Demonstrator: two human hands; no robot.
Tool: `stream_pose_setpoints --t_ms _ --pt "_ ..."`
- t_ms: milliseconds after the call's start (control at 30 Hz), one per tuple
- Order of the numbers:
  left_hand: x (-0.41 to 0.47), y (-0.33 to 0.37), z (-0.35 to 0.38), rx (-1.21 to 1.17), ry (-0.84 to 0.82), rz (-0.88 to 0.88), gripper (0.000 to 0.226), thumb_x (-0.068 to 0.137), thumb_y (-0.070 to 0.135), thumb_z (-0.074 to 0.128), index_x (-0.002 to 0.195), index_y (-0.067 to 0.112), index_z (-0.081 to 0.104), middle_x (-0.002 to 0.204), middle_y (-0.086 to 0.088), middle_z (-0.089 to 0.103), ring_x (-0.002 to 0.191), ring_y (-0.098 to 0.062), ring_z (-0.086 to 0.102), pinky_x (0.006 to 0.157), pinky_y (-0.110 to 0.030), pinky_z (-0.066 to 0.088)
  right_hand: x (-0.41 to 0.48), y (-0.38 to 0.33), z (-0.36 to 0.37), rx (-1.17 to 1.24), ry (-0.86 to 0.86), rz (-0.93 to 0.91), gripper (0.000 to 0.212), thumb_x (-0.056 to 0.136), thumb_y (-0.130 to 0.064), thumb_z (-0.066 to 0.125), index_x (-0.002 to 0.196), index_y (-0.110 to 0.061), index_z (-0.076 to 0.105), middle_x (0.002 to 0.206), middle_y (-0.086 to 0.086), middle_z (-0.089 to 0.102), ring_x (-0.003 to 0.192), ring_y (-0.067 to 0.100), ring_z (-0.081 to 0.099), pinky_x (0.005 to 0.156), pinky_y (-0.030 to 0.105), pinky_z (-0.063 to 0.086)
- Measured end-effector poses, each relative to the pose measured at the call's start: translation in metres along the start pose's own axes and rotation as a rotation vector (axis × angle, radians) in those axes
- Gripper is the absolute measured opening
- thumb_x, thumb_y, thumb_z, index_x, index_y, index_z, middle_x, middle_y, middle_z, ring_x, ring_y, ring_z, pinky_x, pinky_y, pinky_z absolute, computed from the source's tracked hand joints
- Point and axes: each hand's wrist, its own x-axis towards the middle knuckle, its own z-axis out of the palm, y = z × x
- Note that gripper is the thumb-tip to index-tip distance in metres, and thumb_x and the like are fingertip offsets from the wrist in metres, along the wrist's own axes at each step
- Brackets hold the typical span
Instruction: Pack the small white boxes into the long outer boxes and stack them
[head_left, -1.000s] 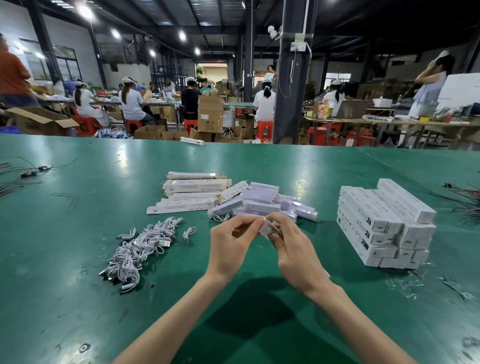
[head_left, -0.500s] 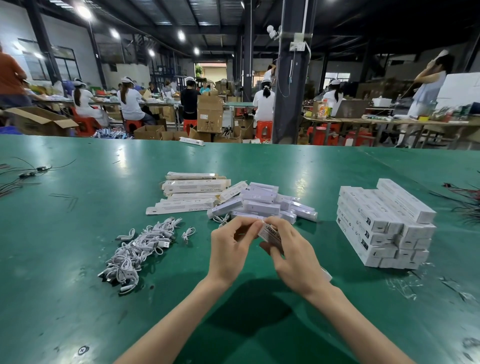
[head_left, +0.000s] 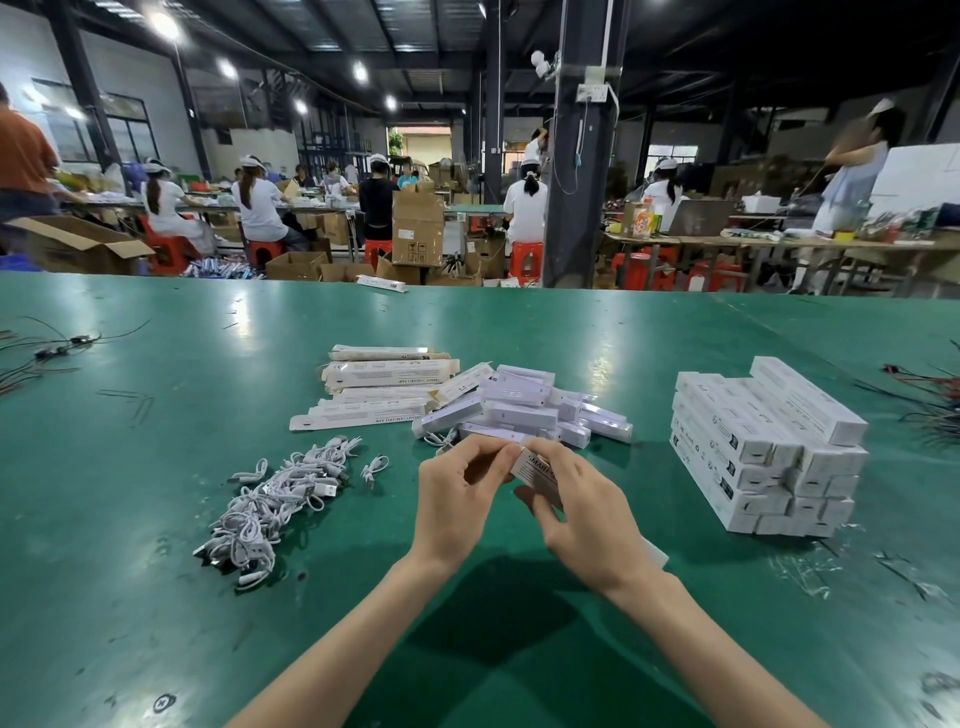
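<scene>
Holding a long outer box (head_left: 537, 475) between them at the centre of the frame, the left hand (head_left: 457, 499) and right hand (head_left: 587, 519) are both closed on it: the right hand wraps the body, whose far end peeks out at lower right of that wrist, while the left fingertips (head_left: 498, 460) pinch the near end, apparently working its flap. Whether a small box is already inside cannot be told. To the right of centre stands the finished stack (head_left: 769, 447) of long boxes, several layers high, so a good share of the work looks done. Above the hands, at mid-frame, a loose heap of small white boxes (head_left: 524, 405) waits, and just left of it lies a pile of flat unfilled outer boxes (head_left: 384, 384), so plenty remains. At lower left, a tangle of white cables (head_left: 275, 499) rests on the green table (head_left: 156, 597), well apart from the hands. The box in hand is not yet stacked.
</scene>
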Motion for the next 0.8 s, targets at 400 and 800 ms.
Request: stream_pose_setpoints --t_ms 400,800 --pt "0.0007 0.0042 0.0024 -0.122 -0.009 -0.135 0.018 0.087 0.006 0.068 0.081 0.02 0.077 0.078 -0.003 0.075 0.073 -0.016 0.069 0.076 -0.034 0.059 0.0002 -0.0047 -0.002 -0.141 0.053 -0.068 0.036 0.081 -0.011 0.062 0.114 0.002 0.064 0.09 0.009 0.072 0.073 0.028 0.067 0.054 0.029 0.053" --pt "0.0059 0.009 0.0003 -0.416 -0.01 -0.45 0.013 0.081 0.005 0.072 0.074 0.014 0.078 0.081 -0.014 0.075 0.072 -0.02 0.072 0.068 -0.026 0.058 0.0001 0.0002 -0.0022 -0.155 0.017 -0.1 0.039 0.081 -0.012 0.064 0.117 0.002 0.062 0.089 0.01 0.07 0.073 0.031 0.065 0.055 0.034 0.055"
